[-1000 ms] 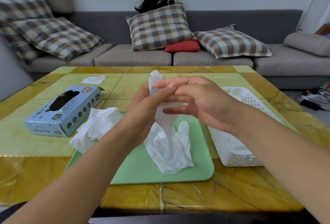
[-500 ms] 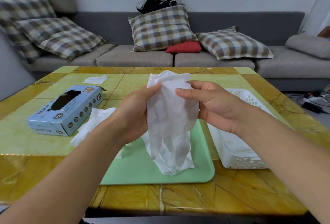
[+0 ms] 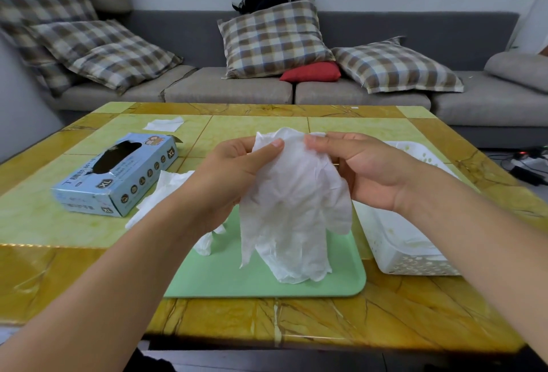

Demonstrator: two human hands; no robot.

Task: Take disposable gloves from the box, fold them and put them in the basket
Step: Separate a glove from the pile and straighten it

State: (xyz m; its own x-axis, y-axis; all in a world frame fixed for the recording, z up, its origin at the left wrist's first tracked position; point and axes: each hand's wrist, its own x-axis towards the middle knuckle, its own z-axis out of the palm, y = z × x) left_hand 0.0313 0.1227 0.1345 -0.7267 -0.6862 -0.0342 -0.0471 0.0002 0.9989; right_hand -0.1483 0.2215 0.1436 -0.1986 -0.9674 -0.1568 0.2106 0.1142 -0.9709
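Glove [image 3: 293,208] pinched between both hands (above tray [image 3: 237,279])

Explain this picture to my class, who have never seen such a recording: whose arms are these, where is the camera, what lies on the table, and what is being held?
No machine is here: a person wears a camera on the head, looking forward and down, so the arms reaching in from below are the person's own. The left hand and right hand each pinch the top edge of a thin white disposable glove, which hangs down over a green tray. More crumpled gloves lie partly on the tray's left side. Left of those lies the blue glove box, its opening facing up. Right of the tray stands a white basket. All rest on a yellow-green table, with a grey sofa and cushions behind.
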